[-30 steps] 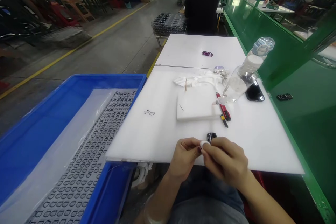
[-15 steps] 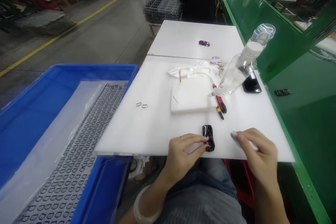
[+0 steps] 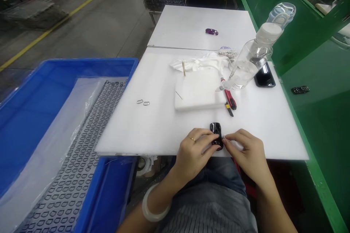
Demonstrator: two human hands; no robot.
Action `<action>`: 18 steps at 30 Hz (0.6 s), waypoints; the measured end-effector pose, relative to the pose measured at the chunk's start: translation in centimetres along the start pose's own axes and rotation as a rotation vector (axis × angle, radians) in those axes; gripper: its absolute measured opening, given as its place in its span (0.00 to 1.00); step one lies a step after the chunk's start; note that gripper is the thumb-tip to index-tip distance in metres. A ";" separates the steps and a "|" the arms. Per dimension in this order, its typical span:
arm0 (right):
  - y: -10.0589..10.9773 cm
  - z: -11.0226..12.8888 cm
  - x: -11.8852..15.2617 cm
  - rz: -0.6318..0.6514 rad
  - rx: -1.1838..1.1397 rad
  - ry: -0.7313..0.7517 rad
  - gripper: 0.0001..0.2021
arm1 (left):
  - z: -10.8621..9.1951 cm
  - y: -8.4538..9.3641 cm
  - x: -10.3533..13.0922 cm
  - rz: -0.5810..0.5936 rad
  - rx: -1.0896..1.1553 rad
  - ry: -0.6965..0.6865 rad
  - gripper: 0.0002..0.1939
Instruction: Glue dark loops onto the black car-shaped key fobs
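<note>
Roughly: blue bin (image 3: 32,116) with a sheet of small ring parts (image 3: 82,167) at left, white table (image 3: 164,123), white pad (image 3: 199,91), clear bottle (image 3: 250,62). Left hand (image 3: 193,151) pinches a glossy black piece (image 3: 216,135) lying at the table's near edge; right hand (image 3: 247,153) pinches something small and white against it — work looks mid-step, piece not yet set aside.
</note>
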State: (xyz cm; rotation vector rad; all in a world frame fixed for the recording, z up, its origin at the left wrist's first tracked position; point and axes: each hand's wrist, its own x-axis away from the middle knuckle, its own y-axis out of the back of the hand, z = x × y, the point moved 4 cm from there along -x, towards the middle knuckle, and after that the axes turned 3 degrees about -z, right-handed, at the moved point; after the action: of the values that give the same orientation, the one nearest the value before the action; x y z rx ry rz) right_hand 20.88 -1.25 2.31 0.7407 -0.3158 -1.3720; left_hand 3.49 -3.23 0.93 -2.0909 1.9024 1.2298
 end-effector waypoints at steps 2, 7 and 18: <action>0.0 0.0 0.0 0.005 0.006 0.001 0.05 | 0.3 0.1 0.1 -0.008 0.002 0.057 0.11; -0.3 0.1 0.0 0.009 0.003 -0.001 0.05 | 0.7 -0.2 0.2 0.012 -0.021 0.114 0.13; 0.5 0.3 1.1 -0.116 0.045 0.244 0.07 | 0.7 0.0 -1.2 0.405 -0.019 0.126 0.35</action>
State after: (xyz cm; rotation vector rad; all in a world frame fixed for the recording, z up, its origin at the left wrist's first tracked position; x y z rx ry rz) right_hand 21.27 -2.36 2.61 0.9660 -0.1122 -1.3697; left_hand 3.24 -1.90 1.16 -1.8896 2.4693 1.2041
